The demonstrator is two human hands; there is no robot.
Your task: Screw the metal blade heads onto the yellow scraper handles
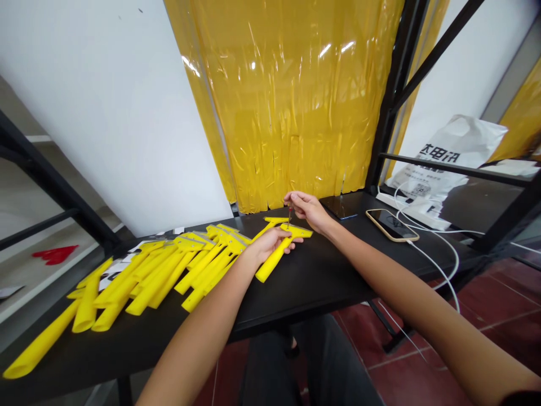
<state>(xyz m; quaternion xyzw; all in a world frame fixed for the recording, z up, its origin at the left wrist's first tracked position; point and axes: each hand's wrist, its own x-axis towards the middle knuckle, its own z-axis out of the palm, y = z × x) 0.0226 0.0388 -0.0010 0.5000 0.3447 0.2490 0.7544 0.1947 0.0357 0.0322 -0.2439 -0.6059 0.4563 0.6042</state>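
My left hand (273, 241) is closed around a yellow scraper (271, 264), near the neck where its handle meets the wide head. The hollow handle points down toward me. Above the head, my right hand (307, 208) pinches a small screwdriver (289, 216) with a reddish part, held upright with its tip at the scraper head. Another yellow scraper (264, 227) lies just behind my left hand. To the left, a pile of similar yellow scrapers (169, 270) overlaps on the black table, several with grey strips along their heads.
The black table (329, 276) has a dark phone (339, 206) at its back edge. A charging phone (391, 224) with white cables (452, 259) lies at right. A white plastic bag (443, 158) stands beyond the black metal frame (456, 170). A yellow curtain (291, 113) hangs behind.
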